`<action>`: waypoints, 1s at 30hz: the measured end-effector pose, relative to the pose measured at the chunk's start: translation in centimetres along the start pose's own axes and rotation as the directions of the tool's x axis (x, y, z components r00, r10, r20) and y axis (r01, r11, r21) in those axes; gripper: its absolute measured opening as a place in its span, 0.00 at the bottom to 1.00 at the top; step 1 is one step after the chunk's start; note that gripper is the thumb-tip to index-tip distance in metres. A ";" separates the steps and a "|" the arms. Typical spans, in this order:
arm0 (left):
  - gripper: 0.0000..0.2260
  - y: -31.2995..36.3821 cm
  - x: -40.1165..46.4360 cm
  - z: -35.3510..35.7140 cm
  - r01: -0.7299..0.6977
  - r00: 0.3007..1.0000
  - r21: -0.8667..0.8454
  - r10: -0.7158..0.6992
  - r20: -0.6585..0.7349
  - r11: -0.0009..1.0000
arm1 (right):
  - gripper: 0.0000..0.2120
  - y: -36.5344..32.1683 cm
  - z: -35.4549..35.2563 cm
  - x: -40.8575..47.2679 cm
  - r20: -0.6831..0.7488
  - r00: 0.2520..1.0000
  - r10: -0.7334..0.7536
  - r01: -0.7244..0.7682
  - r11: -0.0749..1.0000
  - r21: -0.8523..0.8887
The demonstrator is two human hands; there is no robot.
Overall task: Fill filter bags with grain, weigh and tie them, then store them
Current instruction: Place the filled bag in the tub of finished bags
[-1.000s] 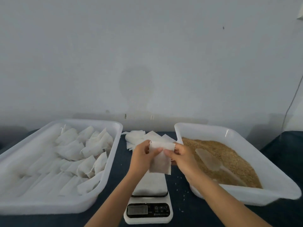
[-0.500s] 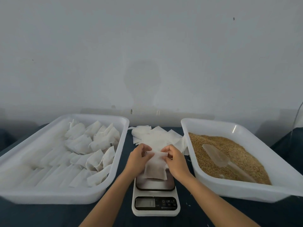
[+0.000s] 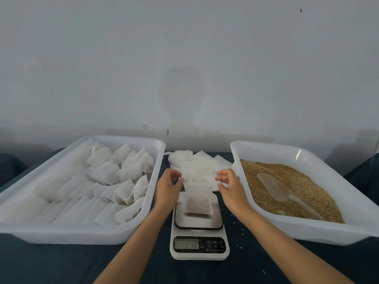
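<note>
Scale [image 3: 199,238] on dark cloth [image 3: 51,263] bears filled bag [image 3: 198,199]; both hands [image 3: 168,187] [image 3: 229,186] loose, empty.

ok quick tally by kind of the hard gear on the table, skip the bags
white plastic trays: 2, bag tray and grain tray
digital scales: 1
clear plastic scoops: 1, lying in the grain
total: 4

scale display [image 3: 186,244] digits unreadable
</note>
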State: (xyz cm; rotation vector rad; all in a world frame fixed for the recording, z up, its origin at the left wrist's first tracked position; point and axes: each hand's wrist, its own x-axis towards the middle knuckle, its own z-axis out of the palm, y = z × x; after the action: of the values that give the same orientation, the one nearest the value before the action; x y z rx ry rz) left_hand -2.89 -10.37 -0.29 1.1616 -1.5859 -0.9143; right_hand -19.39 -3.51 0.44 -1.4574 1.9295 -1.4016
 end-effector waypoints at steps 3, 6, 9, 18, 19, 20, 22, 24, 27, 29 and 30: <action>0.05 -0.1 0.0 0.1 0.013 1.000 -0.001 -0.013 0.028 1.000 | 0.14 0.2 0.0 0.2 0.002 1.000 -0.004 0.004 1.000 -0.006; 0.05 -0.4 0.1 0.1 0.012 0.999 0.005 -0.013 0.048 1.000 | 0.14 0.4 0.1 0.3 0.002 1.000 -0.009 0.009 1.000 -0.022; 0.06 -0.7 0.2 0.3 0.023 0.997 0.024 -0.025 0.069 0.999 | 0.14 0.7 0.4 0.3 0.012 1.000 0.005 -0.004 0.999 -0.039; 0.28 -1.5 0.0 1.4 0.075 0.940 0.208 -0.139 0.311 0.975 | 0.10 1.3 1.1 -0.2 0.096 0.990 0.104 -0.093 0.989 -0.117; 0.31 -1.3 -0.1 1.6 0.076 0.928 0.226 -0.152 0.341 0.971 | 0.11 1.3 1.3 -0.1 0.100 0.988 0.120 -0.107 0.986 -0.127; 0.34 -1.1 -0.2 1.8 0.078 0.917 0.245 -0.166 0.362 0.966 | 0.12 1.3 1.4 -0.1 0.100 0.987 0.130 -0.116 0.985 -0.131; 0.36 -0.8 -0.3 2.0 0.071 0.910 0.275 -0.176 0.375 0.959 | 0.12 1.1 1.6 -0.1 0.093 0.988 0.124 -0.114 0.988 -0.103; 0.34 -0.5 -0.4 2.0 0.058 0.920 0.252 -0.150 0.363 0.966 | 0.11 0.5 1.8 0.0 0.083 0.993 0.086 -0.084 0.996 -0.026; 0.26 0.5 -0.2 1.5 0.036 0.959 0.202 -0.091 0.270 0.979 | 0.13 -1.2 1.9 0.7 0.068 0.998 -0.010 0.005 0.998 0.070; 0.14 1.4 0.2 0.8 -0.023 0.981 0.226 -0.022 0.192 0.974 | 0.14 -3.0 2.1 1.4 0.066 0.996 -0.057 0.051 0.994 0.099; 0.08 1.8 0.3 0.5 -0.053 0.987 0.232 0.016 0.158 0.971 | 0.14 -3.9 2.3 1.8 0.060 0.994 -0.089 0.082 0.991 0.108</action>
State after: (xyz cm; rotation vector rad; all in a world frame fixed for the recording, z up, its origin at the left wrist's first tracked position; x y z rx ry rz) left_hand -3.92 -10.18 1.35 1.2454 -1.8759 -0.8267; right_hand -16.32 -6.19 3.21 -1.5327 1.7458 -1.4508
